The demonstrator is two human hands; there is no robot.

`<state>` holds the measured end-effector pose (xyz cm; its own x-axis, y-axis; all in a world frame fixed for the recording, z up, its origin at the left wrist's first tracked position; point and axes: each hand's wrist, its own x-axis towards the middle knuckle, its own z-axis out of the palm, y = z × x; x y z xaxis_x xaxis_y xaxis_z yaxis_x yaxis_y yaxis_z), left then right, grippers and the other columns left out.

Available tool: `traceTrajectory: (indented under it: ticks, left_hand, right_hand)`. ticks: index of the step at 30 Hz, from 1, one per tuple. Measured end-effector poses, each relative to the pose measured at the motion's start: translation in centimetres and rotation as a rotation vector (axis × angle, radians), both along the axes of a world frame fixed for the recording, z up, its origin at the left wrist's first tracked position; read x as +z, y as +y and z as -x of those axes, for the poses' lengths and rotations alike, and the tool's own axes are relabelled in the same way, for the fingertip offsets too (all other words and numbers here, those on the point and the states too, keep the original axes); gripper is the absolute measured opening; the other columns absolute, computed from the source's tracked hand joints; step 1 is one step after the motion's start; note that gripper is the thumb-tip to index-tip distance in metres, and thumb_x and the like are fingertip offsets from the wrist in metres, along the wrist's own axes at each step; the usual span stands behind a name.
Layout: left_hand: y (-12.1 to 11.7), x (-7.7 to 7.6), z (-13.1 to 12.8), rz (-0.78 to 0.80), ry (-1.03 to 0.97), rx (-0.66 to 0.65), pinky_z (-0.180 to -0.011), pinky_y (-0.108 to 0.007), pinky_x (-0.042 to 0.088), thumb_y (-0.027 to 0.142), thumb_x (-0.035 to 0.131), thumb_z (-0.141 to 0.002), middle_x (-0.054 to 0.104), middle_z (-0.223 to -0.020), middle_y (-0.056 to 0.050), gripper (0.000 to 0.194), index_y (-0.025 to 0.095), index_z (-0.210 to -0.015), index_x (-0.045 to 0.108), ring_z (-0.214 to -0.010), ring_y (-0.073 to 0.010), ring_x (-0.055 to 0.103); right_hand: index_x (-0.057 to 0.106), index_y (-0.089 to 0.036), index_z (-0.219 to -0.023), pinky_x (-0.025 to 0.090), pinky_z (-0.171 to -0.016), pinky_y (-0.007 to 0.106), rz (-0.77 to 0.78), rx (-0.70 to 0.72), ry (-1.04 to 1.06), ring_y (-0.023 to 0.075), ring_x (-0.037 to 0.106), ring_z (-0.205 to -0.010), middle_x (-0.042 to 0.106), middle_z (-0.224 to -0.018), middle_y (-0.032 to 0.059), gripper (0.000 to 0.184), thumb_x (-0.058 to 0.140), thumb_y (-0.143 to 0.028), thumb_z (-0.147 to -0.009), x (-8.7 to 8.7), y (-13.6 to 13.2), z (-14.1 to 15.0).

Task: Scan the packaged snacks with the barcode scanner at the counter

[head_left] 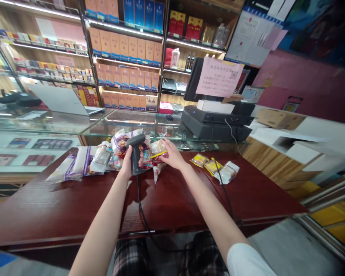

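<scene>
My left hand is closed round the grip of a dark grey barcode scanner, whose head points at a heap of snack packets on the dark red counter. The scanner's black cable hangs down towards my lap. My right hand reaches over the heap. Its fingers pinch a clear packet with a yellow strip and hold it in front of the scanner. White and purple packets lie at the heap's left end.
Three small packets lie on the counter to the right, crossed by a black cable. Behind them stands a cash register with a pink paper note on its screen. A glass display case, a laptop and stocked shelves fill the back.
</scene>
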<state>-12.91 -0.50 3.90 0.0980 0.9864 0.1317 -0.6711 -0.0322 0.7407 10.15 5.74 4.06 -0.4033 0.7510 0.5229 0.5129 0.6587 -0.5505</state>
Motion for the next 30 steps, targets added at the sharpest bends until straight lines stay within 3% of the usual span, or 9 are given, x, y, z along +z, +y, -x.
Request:
traceTrajectory:
  ticks: [4,9,14,17,20,24,27,30]
  left_hand:
    - [0.1,-0.1,0.1,0.002,-0.014,-0.003,-0.036,-0.02,0.037,0.064,0.061,-0.087,0.059,-0.065,0.001,0.053,0.014,-0.105,0.06,-0.039,-0.0079,0.047]
    - [0.2,-0.2,0.0,-0.018,-0.024,-0.012,-0.037,-0.02,0.038,0.064,0.061,-0.087,0.059,-0.064,0.001,0.051,0.015,-0.1,0.06,-0.039,-0.0077,0.047]
    - [0.1,-0.3,0.1,-0.029,-0.025,-0.022,-0.037,-0.02,0.037,0.063,0.062,-0.086,0.059,-0.064,0.001,0.051,0.015,-0.102,0.06,-0.039,-0.008,0.047]
    - [0.1,-0.2,0.1,-0.037,-0.015,-0.009,-0.037,-0.02,0.037,0.063,0.061,-0.087,0.059,-0.065,0.001,0.05,0.015,-0.1,0.059,-0.039,-0.0081,0.046]
    - [0.1,-0.1,0.0,-0.034,0.001,-0.012,-0.037,-0.021,0.037,0.063,0.061,-0.087,0.059,-0.065,0.001,0.049,0.015,-0.098,0.058,-0.039,-0.0082,0.045]
    - [0.0,-0.1,-0.3,-0.019,-0.001,-0.009,-0.037,-0.022,0.037,0.062,0.061,-0.087,0.059,-0.066,0.001,0.048,0.015,-0.098,0.058,-0.039,-0.0085,0.046]
    - [-0.1,-0.2,-0.5,-0.023,0.018,-0.024,-0.037,-0.022,0.038,0.063,0.064,-0.085,0.059,-0.065,0.001,0.051,0.015,-0.102,0.059,-0.039,-0.0089,0.047]
    - [-0.2,-0.3,-0.9,-0.047,0.057,-0.054,-0.036,-0.022,0.038,0.064,0.07,-0.079,0.058,-0.064,0.002,0.058,0.013,-0.106,0.059,-0.039,-0.0092,0.047]
  right_hand:
    - [0.055,-0.029,-0.144,0.026,-0.125,0.047,0.06,0.027,-0.1,0.0265,0.039,-0.149,0.047,-0.157,0.0069,0.071,0.074,-0.022,-0.076,-1.0,0.8,0.6]
    - [0.062,-0.031,-0.132,0.029,-0.123,0.048,-0.003,0.01,0.028,0.0248,0.045,-0.145,0.055,-0.15,0.0056,0.054,0.074,-0.027,-0.08,-3.2,0.6,0.0]
    - [0.067,-0.026,-0.114,0.035,-0.117,0.051,-0.013,-0.05,0.005,0.0297,0.051,-0.136,0.065,-0.131,0.0089,0.039,0.077,-0.027,-0.076,-3.0,0.1,-0.2]
    - [0.066,-0.025,-0.106,0.035,-0.118,0.049,0.01,-0.039,0.086,0.0291,0.049,-0.138,0.059,-0.14,0.0099,0.034,0.078,-0.027,-0.075,-2.7,0.0,-0.6]
    - [0.064,-0.024,-0.102,0.04,-0.115,0.047,0.095,-0.001,0.32,0.0268,0.055,-0.133,0.06,-0.141,0.0097,0.03,0.078,-0.035,-0.077,-3.0,0.3,-1.5]
    - [0.061,-0.024,-0.095,0.051,-0.106,0.048,0.271,-0.09,0.799,0.0241,0.071,-0.106,0.075,-0.106,0.0052,0.036,0.081,-0.045,-0.074,-4.2,1.3,-3.1]
    - [0.056,-0.024,-0.086,0.054,-0.104,0.048,0.417,-0.061,1.194,0.0216,0.074,-0.1,0.077,-0.097,0.0018,0.034,0.082,-0.042,-0.076,-5.1,1.7,-4.8]
    - [0.057,-0.022,-0.084,0.056,-0.103,0.047,0.563,0.018,1.425,0.0227,0.076,-0.098,0.078,-0.096,0.0036,0.027,0.081,-0.033,-0.078,-5.8,1.9,-6.8]
